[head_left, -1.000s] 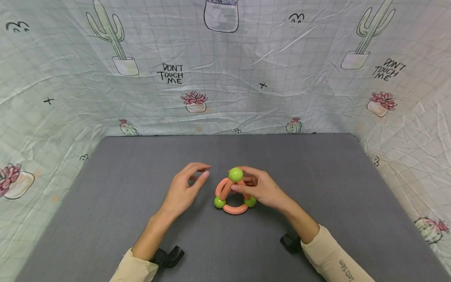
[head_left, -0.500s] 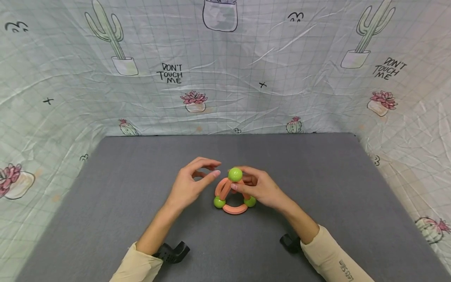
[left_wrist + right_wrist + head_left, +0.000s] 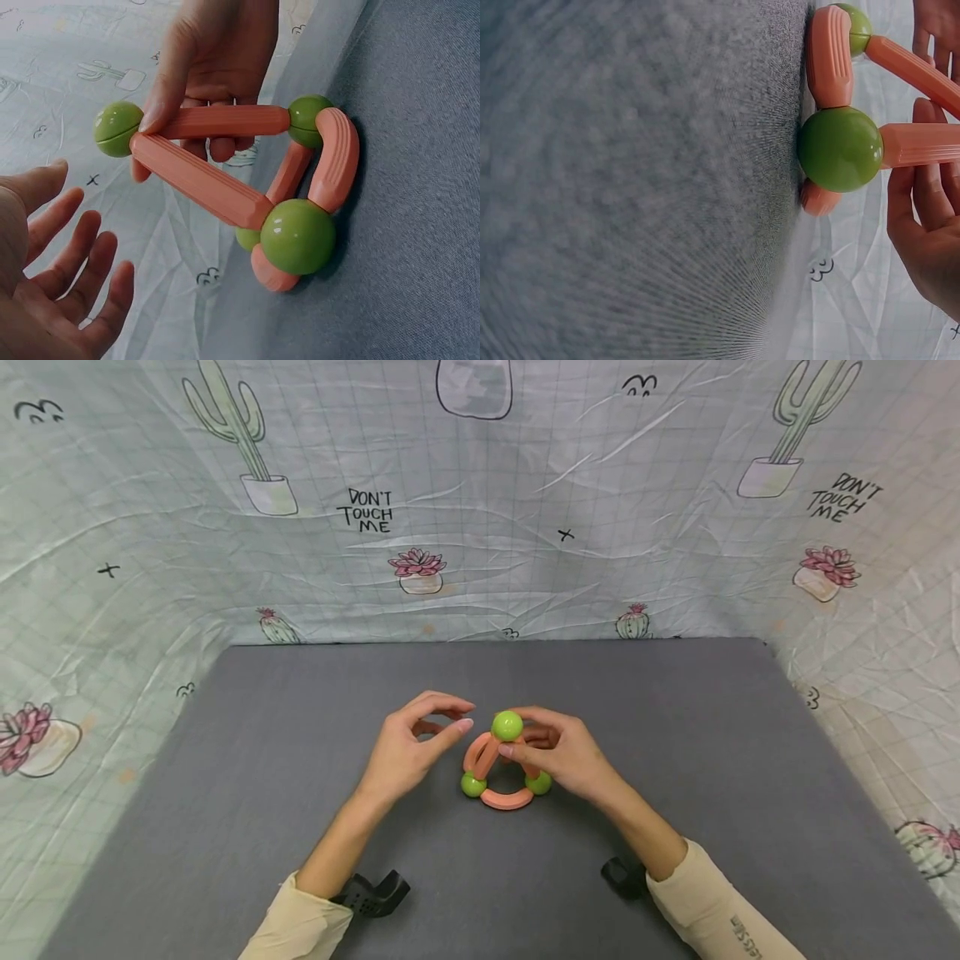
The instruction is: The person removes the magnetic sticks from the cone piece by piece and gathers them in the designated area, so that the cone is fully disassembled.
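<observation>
A pyramid-shaped toy frame (image 3: pixel 507 800) of orange ribbed rods and green balls stands on the grey table. Curved rods form its base, while straight rods slope up to one green ball (image 3: pixel 507 726) at the top. My right hand (image 3: pixel 570 756) pinches the frame just under that top ball, thumb in front and fingers behind. To the left, my left hand (image 3: pixel 408 743) hovers with relaxed, slightly bent fingers, apart from the frame and holding nothing. In the left wrist view, a straight rod (image 3: pixel 202 180) runs from the top ball down to a large green ball (image 3: pixel 298 236).
The grey table (image 3: pixel 300 718) extends around the frame. Behind it and at both sides hangs a pale curtain (image 3: pixel 495 485) printed with cacti. Black wrist devices (image 3: pixel 375 893) sit under both forearms.
My left hand has moved right and slightly up, closer to the frame's top. My right hand keeps its grip on the frame, which stays in place. The head view has shifted slightly.
</observation>
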`<state>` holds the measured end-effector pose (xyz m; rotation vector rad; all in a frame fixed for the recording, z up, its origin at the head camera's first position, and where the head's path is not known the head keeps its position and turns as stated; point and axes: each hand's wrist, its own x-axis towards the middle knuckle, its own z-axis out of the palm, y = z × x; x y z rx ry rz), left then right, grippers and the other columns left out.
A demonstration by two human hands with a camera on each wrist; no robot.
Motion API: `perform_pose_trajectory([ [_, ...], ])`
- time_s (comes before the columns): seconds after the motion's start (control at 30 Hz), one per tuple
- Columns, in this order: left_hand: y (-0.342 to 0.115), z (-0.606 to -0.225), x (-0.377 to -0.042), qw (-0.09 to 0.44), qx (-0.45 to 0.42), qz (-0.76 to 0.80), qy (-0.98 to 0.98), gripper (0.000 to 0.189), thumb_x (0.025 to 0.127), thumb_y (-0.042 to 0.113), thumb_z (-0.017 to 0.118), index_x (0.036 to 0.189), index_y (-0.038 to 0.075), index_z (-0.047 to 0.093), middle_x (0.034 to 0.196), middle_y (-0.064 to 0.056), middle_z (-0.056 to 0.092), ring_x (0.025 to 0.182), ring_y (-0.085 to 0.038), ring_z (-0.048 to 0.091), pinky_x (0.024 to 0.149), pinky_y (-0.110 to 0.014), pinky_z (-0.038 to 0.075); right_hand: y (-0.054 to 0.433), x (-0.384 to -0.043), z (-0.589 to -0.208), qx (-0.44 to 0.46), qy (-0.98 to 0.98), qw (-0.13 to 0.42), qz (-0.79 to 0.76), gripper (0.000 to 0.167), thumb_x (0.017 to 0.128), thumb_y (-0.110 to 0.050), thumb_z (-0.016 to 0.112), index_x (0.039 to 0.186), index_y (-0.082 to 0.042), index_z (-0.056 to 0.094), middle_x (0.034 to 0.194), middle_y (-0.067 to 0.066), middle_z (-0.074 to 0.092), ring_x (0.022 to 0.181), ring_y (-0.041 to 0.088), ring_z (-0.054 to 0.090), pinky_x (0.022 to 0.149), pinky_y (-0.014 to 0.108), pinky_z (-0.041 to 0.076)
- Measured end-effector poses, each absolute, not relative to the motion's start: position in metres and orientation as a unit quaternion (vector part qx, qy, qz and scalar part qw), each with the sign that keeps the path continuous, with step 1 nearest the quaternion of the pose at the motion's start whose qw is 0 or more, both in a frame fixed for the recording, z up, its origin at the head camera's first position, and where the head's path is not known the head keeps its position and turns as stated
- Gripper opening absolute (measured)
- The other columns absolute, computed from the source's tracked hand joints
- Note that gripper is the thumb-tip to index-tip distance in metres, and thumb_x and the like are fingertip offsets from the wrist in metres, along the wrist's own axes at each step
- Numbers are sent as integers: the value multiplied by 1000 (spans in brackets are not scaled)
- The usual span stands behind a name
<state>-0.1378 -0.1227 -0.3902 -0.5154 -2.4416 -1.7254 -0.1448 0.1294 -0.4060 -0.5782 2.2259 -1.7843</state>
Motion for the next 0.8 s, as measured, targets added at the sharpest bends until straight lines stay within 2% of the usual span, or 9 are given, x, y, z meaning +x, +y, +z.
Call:
perform_pose_trajectory([
  [0.1, -121, -388, -139, 54, -176, -571, -800, 20, 96, 26, 77, 117, 27, 77, 114, 4, 72, 111, -12, 66, 90, -34, 57, 130, -146, -406, -189, 758, 118, -613, 46, 95, -18, 78, 139, -15, 65, 113, 14, 79, 97, 28, 78, 78, 31, 61],
  [0.33, -116, -386, -141, 39, -182, -573, -798, 22, 94, 27, 80, 116, 29, 78, 114, 7, 73, 109, -12, 66, 89, -33, 57, 130, -145, -406, -174, 764, 108, -612, 47, 92, -18, 81, 138, -15, 68, 105, 15, 79, 94, 40, 76, 76, 31, 61],
  [0.57, -109, -388, -145, 25, -192, -562, -804, 26, 93, 27, 80, 119, 29, 78, 117, 6, 73, 108, -16, 66, 84, -34, 56, 129, -143, -406, -176, 759, 105, -617, 47, 92, -19, 81, 137, -14, 69, 113, 13, 79, 95, 20, 79, 83, 32, 63],
  [0.8, -103, -390, -147, 15, -201, -556, -806, 30, 92, 27, 83, 121, 29, 78, 117, 5, 70, 104, -14, 61, 73, -26, 51, 129, -142, -406, -170, 755, 109, -624, 46, 93, -20, 80, 138, -13, 69, 120, 14, 77, 98, 21, 79, 84, 33, 63],
])
